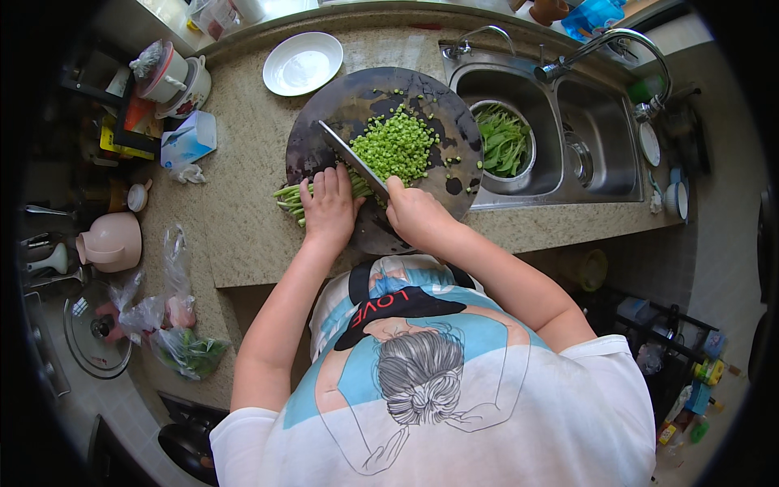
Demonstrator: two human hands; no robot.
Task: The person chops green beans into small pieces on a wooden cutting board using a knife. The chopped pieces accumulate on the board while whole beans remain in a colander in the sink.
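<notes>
My right hand grips the handle of a broad kitchen knife, whose blade slants across a dark round cutting board. Under my left hand, a bundle of long green bean-like stalks is pressed against the board. Its cut end lies by the blade, and the other end reaches past the board's left edge. To the right of the blade is a heap of small chopped green pieces, with several loose bits scattered around it. My fingertips rest close to the blade's left face.
A white plate sits behind the board. At right, a double steel sink holds a metal bowl of leafy greens beneath a curved faucet. Leftward stand a tissue box, a pink jug and plastic bags of produce.
</notes>
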